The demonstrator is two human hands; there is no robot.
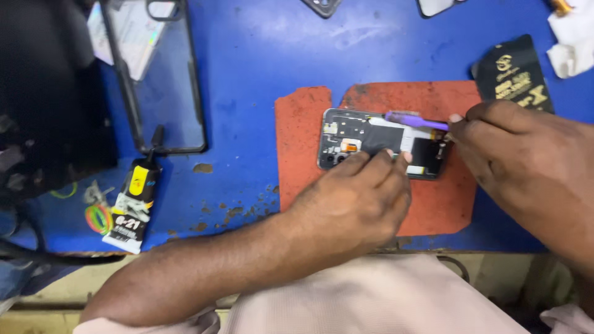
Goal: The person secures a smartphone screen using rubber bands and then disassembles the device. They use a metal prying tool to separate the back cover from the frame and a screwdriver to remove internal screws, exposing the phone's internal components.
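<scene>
From the head camera I see my left hand (pixel 359 198) pressing its fingertips (pixel 396 158) onto the opened dark smartphone with its back cover off (pixel 371 139), flat rather than curled, its grip closed on nothing. The phone lies on a torn orange-red rubber mat (pixel 303 148) on the blue desk (pixel 247 74). My right hand (pixel 520 148) has its grip pinched around a slim purple-handled tool (pixel 414 119), laid across the phone's upper edge. A clear phone case with a black rim (pixel 158 74) and a black-and-yellow glue tube (pixel 133 204) lie well to the left; a black glossy packet (pixel 516 71) sits beyond the right hand.
</scene>
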